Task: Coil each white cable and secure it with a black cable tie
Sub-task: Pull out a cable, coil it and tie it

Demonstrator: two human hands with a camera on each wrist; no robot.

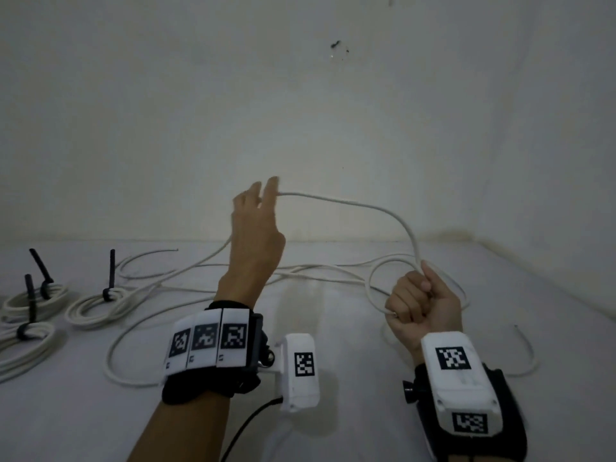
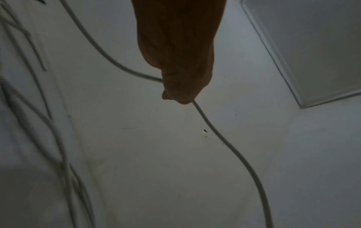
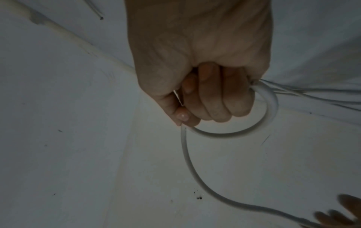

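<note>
Gripping a loop of white cable [image 1: 393, 225] in a closed fist, right hand [image 1: 421, 306] low over the table [image 1: 333, 328], left hand [image 1: 255, 235] raised, fingertips pinching the same cable, slack trailing across the table, three tied coils [image 1: 96, 306] far left.

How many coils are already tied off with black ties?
3, all at the left on the surface: one far left at the back, one in front of it, one to their right. More may lie outside the frame.
</note>
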